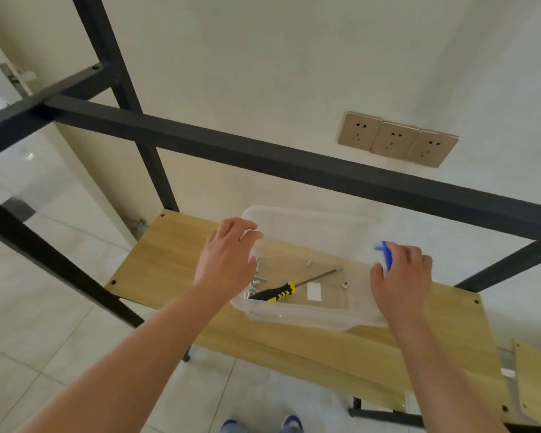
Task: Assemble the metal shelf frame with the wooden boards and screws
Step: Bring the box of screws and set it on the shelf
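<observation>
A black metal shelf frame point(263, 160) stands against the wall, and a light wooden board point(169, 260) lies on its lower level with screw holes at the corners. On the board rests a clear plastic box point(310, 226). Inside the box are a yellow-and-black screwdriver point(275, 292) and several loose silver screws point(256, 281). My left hand point(225, 260) grips the box's left rim. My right hand point(402, 279) grips the right rim beside a blue latch point(386, 254).
A second wooden board point(537, 385) leans at the lower right. Three wall sockets point(397, 139) sit above the frame's upper bar. Tiled floor point(44, 323) spreads to the left, and my blue shoes point(263, 425) stand just in front of the shelf.
</observation>
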